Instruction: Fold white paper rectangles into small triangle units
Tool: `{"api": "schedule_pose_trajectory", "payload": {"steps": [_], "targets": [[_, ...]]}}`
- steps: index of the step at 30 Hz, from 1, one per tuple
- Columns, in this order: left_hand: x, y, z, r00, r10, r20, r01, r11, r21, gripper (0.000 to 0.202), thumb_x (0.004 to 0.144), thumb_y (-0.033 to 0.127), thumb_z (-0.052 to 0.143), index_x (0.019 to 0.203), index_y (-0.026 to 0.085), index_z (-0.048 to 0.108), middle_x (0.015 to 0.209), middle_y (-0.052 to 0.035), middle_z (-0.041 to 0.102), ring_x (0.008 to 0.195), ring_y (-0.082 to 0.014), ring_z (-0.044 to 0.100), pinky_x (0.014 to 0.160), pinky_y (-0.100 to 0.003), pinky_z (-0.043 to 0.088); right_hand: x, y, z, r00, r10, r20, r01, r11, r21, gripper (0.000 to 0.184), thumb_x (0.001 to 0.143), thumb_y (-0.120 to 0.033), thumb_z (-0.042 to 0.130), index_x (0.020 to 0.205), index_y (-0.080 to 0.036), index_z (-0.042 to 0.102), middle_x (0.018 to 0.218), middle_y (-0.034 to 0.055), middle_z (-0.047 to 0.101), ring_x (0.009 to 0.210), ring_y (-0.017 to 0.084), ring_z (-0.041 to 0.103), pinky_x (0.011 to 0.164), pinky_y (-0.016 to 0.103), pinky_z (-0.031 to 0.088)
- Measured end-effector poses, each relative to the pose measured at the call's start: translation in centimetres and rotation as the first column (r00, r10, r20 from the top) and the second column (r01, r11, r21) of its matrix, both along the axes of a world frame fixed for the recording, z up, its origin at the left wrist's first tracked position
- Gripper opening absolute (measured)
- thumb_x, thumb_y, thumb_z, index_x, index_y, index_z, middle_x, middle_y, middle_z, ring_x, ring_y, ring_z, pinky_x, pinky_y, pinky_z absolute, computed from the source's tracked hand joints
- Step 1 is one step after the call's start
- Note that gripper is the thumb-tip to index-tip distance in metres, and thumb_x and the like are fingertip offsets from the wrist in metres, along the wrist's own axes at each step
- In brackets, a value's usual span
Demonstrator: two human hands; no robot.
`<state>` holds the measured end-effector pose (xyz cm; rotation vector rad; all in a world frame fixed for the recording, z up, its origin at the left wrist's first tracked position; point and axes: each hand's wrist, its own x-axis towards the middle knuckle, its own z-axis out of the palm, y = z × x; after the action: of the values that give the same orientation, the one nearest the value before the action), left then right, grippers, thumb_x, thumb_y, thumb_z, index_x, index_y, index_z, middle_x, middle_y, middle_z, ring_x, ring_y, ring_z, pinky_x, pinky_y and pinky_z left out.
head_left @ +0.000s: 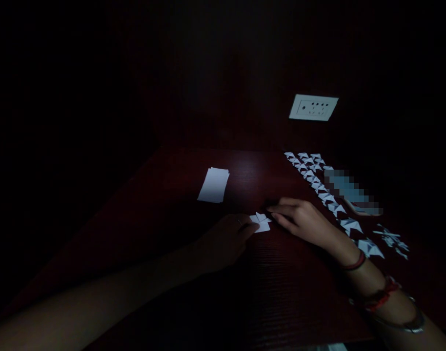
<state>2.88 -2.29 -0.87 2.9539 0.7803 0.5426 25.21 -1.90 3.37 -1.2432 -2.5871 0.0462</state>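
A small piece of folded white paper (261, 225) lies on the dark red table, its flaps partly raised. My left hand (232, 236) pinches its left side between thumb and fingers; a ring shows on one finger. Just right of the paper, my right hand (296, 214) rests low over the table with its fingers stretched out and slightly apart, nothing visible in them. Bracelets circle the right wrist and forearm. Beyond the left hand sits a stack of white paper sheets (214, 185), a little unevenly piled.
Rows of folded white paper pieces (318, 187) run along the right side of the table (172, 175). A blurred-out phone-like object (353, 192) lies beside them, near a small heap of thin paper strips (393, 239). A white wall socket (314, 107) is at the back.
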Motion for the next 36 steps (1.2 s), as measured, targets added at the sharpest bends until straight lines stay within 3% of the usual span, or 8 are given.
{"api": "schedule_pose_trajectory", "payload": {"steps": [7,15,20,22,26,31,36], "targets": [[-0.1,0.1,-0.1,0.999,-0.022,-0.028,0.023,1.000,0.019,0.040,0.076,0.007,0.039,0.116,0.013,0.038,0.129,-0.0104,0.031,0.123,-0.0224,0.018,0.098,-0.041,0.025,-0.4,-0.1,-0.7,0.996,0.086,0.021,-0.084,0.993,-0.085,0.024,0.082,-0.025,0.045,0.102,-0.022,0.057,0.084,0.0032,0.056,0.072,0.013,0.055,0.066,0.023,0.042],[0.1,0.2,0.3,0.997,-0.054,-0.052,0.054,0.999,-0.004,0.039,0.078,0.009,0.040,0.114,0.021,0.042,0.118,-0.0086,0.043,0.119,-0.0209,0.029,0.099,-0.049,0.015,-0.4,0.4,-1.2,0.997,0.029,0.072,-0.028,0.999,-0.017,0.025,0.083,-0.019,0.041,0.103,-0.020,0.057,0.083,0.0039,0.056,0.070,0.012,0.054,0.062,0.023,0.040],[0.0,0.1,0.3,0.999,-0.030,-0.040,0.031,0.999,0.018,0.040,0.077,0.007,0.041,0.114,0.022,0.043,0.134,-0.0092,0.021,0.125,-0.0253,0.013,0.098,-0.049,0.016,-0.6,0.2,-0.6,0.996,0.043,-0.072,-0.049,0.996,-0.078,0.024,0.082,-0.018,0.043,0.100,-0.020,0.058,0.086,0.0028,0.058,0.074,0.012,0.055,0.068,0.023,0.041],[0.0,0.1,0.3,0.997,-0.025,-0.078,0.026,1.000,0.005,0.042,0.077,0.008,0.041,0.117,0.022,0.040,0.135,-0.0084,0.020,0.125,-0.0260,0.010,0.098,-0.050,0.015,-0.6,0.0,-0.3,0.993,0.066,-0.102,-0.078,0.990,-0.116,0.022,0.081,-0.019,0.045,0.097,-0.020,0.059,0.088,0.0029,0.058,0.075,0.012,0.055,0.070,0.023,0.041],[0.0,0.2,0.4,0.988,-0.019,-0.151,0.016,1.000,-0.018,0.041,0.080,0.013,0.041,0.120,0.023,0.037,0.129,-0.0074,0.033,0.124,-0.0246,0.017,0.098,-0.051,0.015,-0.6,-0.2,-0.1,0.985,0.136,-0.110,-0.156,0.967,-0.199,0.024,0.077,-0.023,0.052,0.099,-0.020,0.059,0.090,0.0035,0.058,0.078,0.013,0.055,0.070,0.024,0.042],[0.1,0.2,0.2,0.993,0.009,-0.121,-0.009,1.000,0.001,0.047,0.081,0.012,0.036,0.126,0.018,0.025,0.127,-0.0079,0.036,0.122,-0.0193,0.024,0.100,-0.044,0.015,-0.7,-0.1,-0.4,0.985,0.141,-0.100,-0.160,0.965,-0.208,0.023,0.077,-0.026,0.053,0.098,-0.020,0.060,0.090,0.0037,0.057,0.080,0.014,0.055,0.072,0.025,0.042],[-0.1,0.2,-0.3,0.993,0.011,-0.120,-0.006,0.999,0.037,0.042,0.081,0.014,0.037,0.123,0.015,0.032,0.124,-0.0101,0.038,0.120,-0.0207,0.027,0.100,-0.043,0.017,-0.7,0.0,-0.5,0.979,0.166,-0.122,-0.189,0.960,-0.208,0.023,0.079,-0.027,0.050,0.098,-0.021,0.061,0.090,0.0039,0.058,0.079,0.013,0.055,0.072,0.024,0.042]]}}
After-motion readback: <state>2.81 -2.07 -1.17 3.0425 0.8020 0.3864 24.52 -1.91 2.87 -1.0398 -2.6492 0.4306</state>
